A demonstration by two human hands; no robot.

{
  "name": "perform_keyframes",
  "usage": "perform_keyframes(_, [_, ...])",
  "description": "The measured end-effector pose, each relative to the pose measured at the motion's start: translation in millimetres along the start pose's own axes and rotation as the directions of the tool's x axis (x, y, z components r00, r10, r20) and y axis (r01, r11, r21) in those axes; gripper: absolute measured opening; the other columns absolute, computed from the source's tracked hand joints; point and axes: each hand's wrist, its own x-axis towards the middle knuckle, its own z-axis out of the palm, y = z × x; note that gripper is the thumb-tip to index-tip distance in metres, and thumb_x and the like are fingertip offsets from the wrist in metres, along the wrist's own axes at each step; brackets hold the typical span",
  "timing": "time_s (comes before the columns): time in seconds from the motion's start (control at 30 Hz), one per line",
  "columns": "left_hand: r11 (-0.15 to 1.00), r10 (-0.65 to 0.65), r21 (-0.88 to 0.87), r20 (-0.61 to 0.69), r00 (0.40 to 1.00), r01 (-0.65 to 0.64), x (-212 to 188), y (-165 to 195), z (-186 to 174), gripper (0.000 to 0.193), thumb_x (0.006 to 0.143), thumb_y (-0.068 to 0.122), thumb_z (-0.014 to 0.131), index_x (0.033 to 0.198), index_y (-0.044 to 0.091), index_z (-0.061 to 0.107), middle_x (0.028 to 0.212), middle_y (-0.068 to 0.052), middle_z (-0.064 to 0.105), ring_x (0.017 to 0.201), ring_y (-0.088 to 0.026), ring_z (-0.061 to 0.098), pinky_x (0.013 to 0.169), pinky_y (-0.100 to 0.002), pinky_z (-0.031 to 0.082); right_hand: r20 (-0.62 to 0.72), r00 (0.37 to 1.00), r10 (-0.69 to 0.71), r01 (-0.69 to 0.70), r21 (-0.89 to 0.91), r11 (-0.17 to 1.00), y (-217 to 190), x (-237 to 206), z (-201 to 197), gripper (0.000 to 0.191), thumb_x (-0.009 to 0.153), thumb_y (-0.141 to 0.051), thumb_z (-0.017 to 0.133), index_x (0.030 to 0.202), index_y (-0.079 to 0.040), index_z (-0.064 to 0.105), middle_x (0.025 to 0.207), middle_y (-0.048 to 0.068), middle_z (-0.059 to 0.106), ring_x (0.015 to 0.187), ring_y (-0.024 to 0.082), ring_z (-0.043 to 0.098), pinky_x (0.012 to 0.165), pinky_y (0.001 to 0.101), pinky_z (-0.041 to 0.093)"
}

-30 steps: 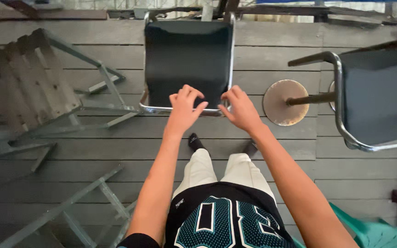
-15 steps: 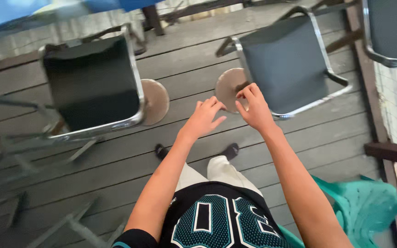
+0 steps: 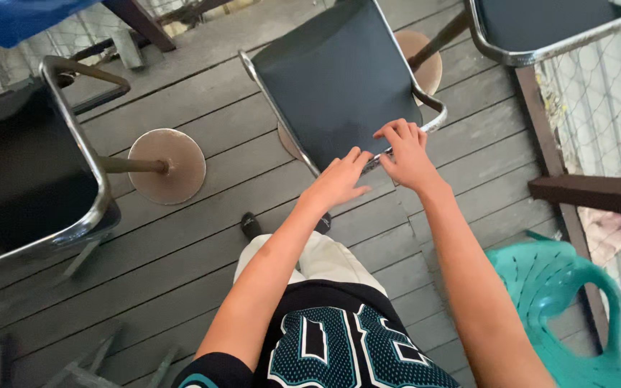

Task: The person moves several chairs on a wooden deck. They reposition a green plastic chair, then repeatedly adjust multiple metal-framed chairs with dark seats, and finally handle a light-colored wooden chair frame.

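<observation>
Both hands sit on the near edge of a dark square table [image 3: 336, 79] with a chrome rim, seen from above. The left hand [image 3: 339, 179] rests flat near the table's nearest corner, fingers spread and slightly raised, not wrapped around anything — it looks placed to steady or push rather than to lift. The right hand [image 3: 405, 152] lies on the same edge a little farther along, its fingers curled over the metal rim; whether they actually clamp the rim or only press on it is hard to tell from this angle. The two hands are close together, just apart, both on the side of the table facing the person, which suits shifting it along the floor.

The table stands on a wooden plank deck [image 3: 203, 237], its round base [image 3: 422, 61] partly hidden beneath the top. A second dark table [image 3: 23, 165] with its own round base [image 3: 168, 165] stands well to the left, and a third [image 3: 548, 25] at the upper right. A green plastic chair [image 3: 562, 294] sits just beside the person's right arm.
</observation>
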Motion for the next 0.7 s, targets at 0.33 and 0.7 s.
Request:
perform_keyframes(0.33, [0.940, -0.286, -0.122, 0.230, 0.930, 0.319, 21.6, -12.5, -4.9, 0.028, 0.095, 0.033, 0.065, 0.117, 0.017, 0.058, 0.081, -0.011, 0.071, 0.073, -0.034, 0.074, 0.067, -0.046, 0.055, 0.158, 0.981, -0.115, 0.126, -0.059, 0.990, 31.9, 1.1, 6.5, 0.031, 0.081, -0.044, 0.081, 0.095, -0.018, 0.073, 0.093, -0.006, 0.063, 0.110, 0.024, 0.049, 0.103, 0.0504, 0.024])
perform_keyframes(0.7, [0.974, -0.225, 0.000, 0.150, 0.963, 0.228, 19.9, -54.7, -62.0, 0.020, 0.087, 0.030, 0.071, 0.103, 0.021, 0.066, 0.083, -0.008, 0.073, 0.078, -0.033, 0.071, 0.067, -0.047, 0.052, -0.107, 0.988, -0.114, 0.107, -0.070, 0.992, -13.3, 29.8, 40.2, 0.030, 0.084, -0.041, 0.083, 0.093, -0.016, 0.071, 0.095, -0.008, 0.064, 0.107, 0.027, 0.049, 0.097, 0.0505, 0.025])
